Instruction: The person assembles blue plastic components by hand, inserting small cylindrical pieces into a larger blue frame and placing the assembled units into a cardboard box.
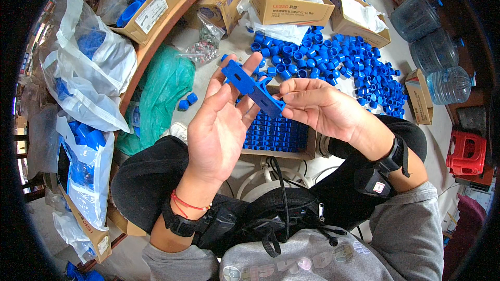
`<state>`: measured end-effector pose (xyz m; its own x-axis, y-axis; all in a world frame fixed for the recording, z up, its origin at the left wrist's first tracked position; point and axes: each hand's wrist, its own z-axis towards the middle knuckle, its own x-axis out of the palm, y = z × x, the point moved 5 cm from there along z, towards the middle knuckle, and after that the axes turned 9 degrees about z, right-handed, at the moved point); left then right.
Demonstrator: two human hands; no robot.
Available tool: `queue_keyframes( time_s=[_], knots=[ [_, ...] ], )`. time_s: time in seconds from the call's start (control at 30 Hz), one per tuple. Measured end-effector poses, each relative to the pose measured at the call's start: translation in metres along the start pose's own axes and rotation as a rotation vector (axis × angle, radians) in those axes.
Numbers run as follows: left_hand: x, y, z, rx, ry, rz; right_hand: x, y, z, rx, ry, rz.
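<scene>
The blue bracket [252, 89] is above the carton [311, 144]. The left hand [216, 130] supports its far-left end, fingers spread; the right hand [325, 106] pinches its near-right end. Blue parts [268, 135] already line the carton; the bracket remains outside.

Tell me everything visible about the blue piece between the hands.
The blue piece looks like moulded plastic: a flat strip with slots, curved arms rising from one side. I cannot tell whether several parts are joined. It slants from upper left to lower right, above the carton. The right hand pinches its lower end; the left hand, fingers open, is partly behind it, apparently touching.
</scene>
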<state>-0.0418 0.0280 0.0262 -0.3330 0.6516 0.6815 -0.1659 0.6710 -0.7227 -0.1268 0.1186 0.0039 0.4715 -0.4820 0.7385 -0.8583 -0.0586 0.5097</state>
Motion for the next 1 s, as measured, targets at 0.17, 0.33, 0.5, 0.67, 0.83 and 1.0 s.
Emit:
queue_keyframes(
  time_s=[0.17, 0.33, 0.5, 0.67, 0.83, 1.0],
  knots=[
    [-0.0014, 0.0021, 0.0012, 0.058, -0.027, 0.088, 0.0017, -0.0018, -0.0007, 0.015, 0.046, 0.038],
    [0.0008, 0.0018, 0.0009, 0.107, -0.007, 0.214, 0.0046, -0.004, -0.0017, 0.031, 0.076, 0.069],
    [0.0007, 0.0024, 0.0012, 0.118, 0.009, 0.216, 0.0076, -0.0068, -0.0026, 0.048, 0.118, 0.058],
    [0.0002, 0.0018, 0.0004, 0.11, -0.006, 0.213, 0.0089, -0.0081, -0.0022, 0.031, 0.136, 0.044],
    [0.0007, 0.0024, 0.0003, 0.097, 0.001, 0.191, 0.0093, -0.009, -0.0029, 0.049, 0.13, 0.063],
    [0.0003, 0.0025, 0.0, 0.081, -0.005, 0.199, 0.0083, -0.01, -0.0022, 0.043, 0.12, 0.077]
  ],
)
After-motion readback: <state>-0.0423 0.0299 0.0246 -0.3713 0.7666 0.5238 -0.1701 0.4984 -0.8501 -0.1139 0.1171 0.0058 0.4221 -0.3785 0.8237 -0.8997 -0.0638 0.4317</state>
